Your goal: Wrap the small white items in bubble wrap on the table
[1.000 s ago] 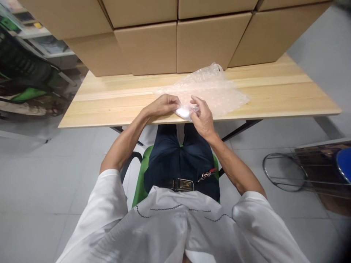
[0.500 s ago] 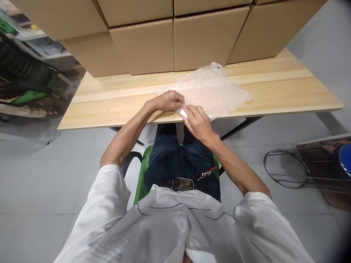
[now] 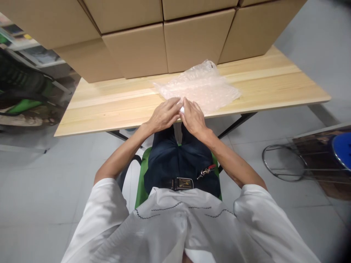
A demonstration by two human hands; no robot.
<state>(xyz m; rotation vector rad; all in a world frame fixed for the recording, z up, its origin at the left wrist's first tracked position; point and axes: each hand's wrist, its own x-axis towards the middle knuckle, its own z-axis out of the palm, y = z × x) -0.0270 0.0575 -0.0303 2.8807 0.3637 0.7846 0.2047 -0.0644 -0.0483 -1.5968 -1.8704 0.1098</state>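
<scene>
At the table's front edge my left hand [image 3: 165, 114] and my right hand [image 3: 192, 116] meet, fingertips close together. Between them shows a bit of a small white object [image 3: 182, 109]. Both hands are closed around it, and the fingers hide most of it, so its kind is unclear. Just beyond lies a crumpled sheet of clear bubble wrap [image 3: 204, 89], spread on the tabletop. Its near edge runs to the fingers of my right hand.
Stacked cardboard boxes [image 3: 137, 51] stand along the back of the wooden table [image 3: 95, 113]. A blue-topped stool [image 3: 342, 149] with metal legs is at the right. On the left are a dark office chair [image 3: 22, 76] and shelving. Under me is a green chair [image 3: 142, 182].
My left hand has come down towards the table edge, its fingers now flatter over the white object. Less of the white object shows. The whole view has shifted slightly.
</scene>
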